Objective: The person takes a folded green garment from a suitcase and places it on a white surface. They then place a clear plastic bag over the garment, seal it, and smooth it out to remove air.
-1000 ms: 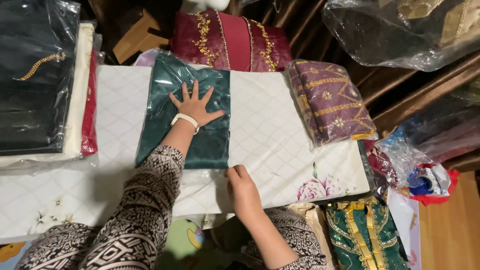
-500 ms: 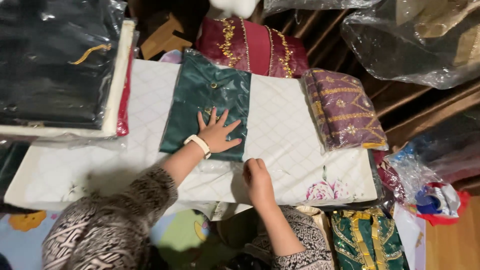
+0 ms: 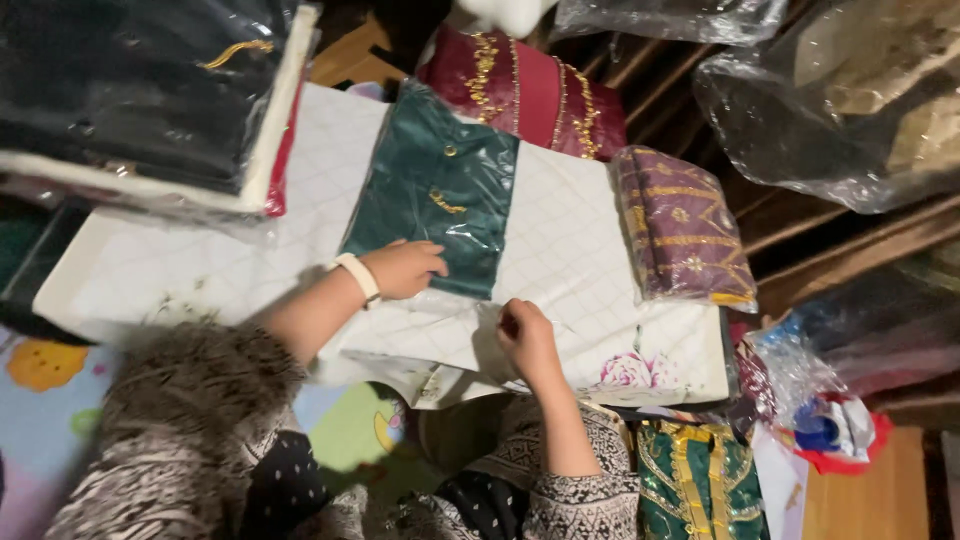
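Folded dark green garment in clear plastic wrap (image 3: 440, 190), lying on the white quilted cloth (image 3: 570, 250). The left hand (image 3: 405, 268) rests on the garment's near edge, fingers curled onto the wrap; whether it grips cannot be told. Beside that edge, the right hand (image 3: 527, 335) is closed, pinching the cloth. Beyond the garment lies a maroon gold-embroidered packet (image 3: 525, 90); right of it, a purple one (image 3: 685, 225). Step judged: positioning the garment. A further shift would demand even, flat sliding.
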